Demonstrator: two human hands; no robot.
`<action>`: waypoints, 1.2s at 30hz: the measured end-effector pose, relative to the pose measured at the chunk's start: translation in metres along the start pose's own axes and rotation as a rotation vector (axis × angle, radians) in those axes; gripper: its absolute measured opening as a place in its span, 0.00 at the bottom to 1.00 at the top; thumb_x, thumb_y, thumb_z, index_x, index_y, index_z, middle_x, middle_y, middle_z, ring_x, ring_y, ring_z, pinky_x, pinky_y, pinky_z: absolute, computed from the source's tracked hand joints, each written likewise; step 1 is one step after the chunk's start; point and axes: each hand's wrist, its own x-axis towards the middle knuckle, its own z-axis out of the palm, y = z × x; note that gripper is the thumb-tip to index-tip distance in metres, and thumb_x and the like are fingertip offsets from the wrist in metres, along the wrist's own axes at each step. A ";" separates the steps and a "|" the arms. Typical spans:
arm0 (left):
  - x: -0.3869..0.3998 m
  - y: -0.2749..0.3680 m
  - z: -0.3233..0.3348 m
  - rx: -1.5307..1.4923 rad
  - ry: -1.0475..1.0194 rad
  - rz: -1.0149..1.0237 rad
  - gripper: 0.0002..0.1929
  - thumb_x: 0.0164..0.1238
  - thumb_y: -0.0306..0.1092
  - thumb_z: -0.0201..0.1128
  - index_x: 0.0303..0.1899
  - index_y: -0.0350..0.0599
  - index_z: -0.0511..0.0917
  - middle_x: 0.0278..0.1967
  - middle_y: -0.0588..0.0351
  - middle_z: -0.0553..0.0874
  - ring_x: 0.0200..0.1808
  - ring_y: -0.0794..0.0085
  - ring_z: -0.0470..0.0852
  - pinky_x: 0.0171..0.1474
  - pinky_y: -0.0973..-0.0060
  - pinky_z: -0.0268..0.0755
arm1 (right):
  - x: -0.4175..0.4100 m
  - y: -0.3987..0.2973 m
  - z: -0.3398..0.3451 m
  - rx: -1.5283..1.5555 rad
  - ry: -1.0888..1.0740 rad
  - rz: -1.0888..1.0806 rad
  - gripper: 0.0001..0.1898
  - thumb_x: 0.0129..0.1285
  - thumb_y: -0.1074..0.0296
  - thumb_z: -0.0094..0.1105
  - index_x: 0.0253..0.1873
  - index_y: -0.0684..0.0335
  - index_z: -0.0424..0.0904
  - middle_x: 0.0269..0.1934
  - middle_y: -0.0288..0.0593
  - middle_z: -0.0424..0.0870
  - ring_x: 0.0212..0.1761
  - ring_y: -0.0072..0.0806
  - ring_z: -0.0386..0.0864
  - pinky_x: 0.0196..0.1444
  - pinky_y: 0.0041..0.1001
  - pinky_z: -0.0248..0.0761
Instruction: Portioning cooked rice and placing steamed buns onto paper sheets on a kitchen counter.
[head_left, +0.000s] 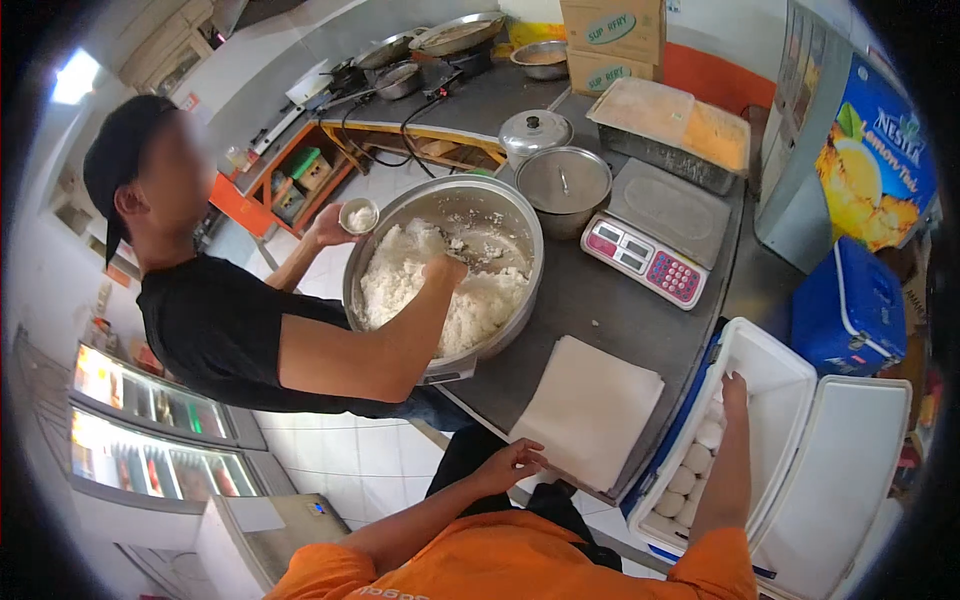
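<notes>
My left hand (510, 463) hovers by the near edge of a stack of off-white paper sheets (589, 409) on the dark table, its fingers apart and holding nothing that I can see. Inside an open white-lined cooler box (784, 367), my right hand (735, 388) reaches down by its left wall. Several round white wrapped bundles (681, 480) lie along the cooler's bottom beneath that arm. What the right fingers touch cannot be made out. Left of the paper stands a large metal pot (527, 300) of white rice (480, 307).
A co-worker (217, 322) in black has one hand in the rice and a small cup (358, 216) of rice in the other. Beyond the paper sit a digital scale (645, 259), lidded pots (564, 184) and a covered tray (667, 161). A blue cooler (862, 307) stands at the right.
</notes>
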 end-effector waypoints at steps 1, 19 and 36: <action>-0.001 0.010 0.005 -0.028 0.037 0.057 0.15 0.82 0.32 0.61 0.63 0.43 0.76 0.57 0.56 0.87 0.58 0.75 0.83 0.62 0.70 0.76 | -0.023 -0.017 -0.017 0.284 0.146 0.177 0.25 0.75 0.53 0.60 0.70 0.61 0.75 0.62 0.45 0.86 0.54 0.44 0.86 0.47 0.43 0.78; -0.231 0.359 0.110 -0.747 -0.244 1.542 0.12 0.79 0.41 0.63 0.52 0.43 0.84 0.53 0.34 0.83 0.57 0.44 0.82 0.63 0.43 0.74 | -0.395 -0.219 -0.063 0.359 -0.048 -0.493 0.08 0.71 0.73 0.64 0.52 0.63 0.84 0.41 0.40 0.88 0.40 0.25 0.85 0.44 0.27 0.77; 0.073 -0.016 0.009 0.887 0.264 0.837 0.13 0.57 0.31 0.77 0.43 0.41 0.84 0.52 0.45 0.87 0.56 0.44 0.84 0.59 0.52 0.77 | -0.417 -0.203 0.087 -0.509 -0.225 -0.747 0.30 0.71 0.57 0.62 0.72 0.70 0.72 0.73 0.77 0.66 0.77 0.68 0.64 0.78 0.51 0.60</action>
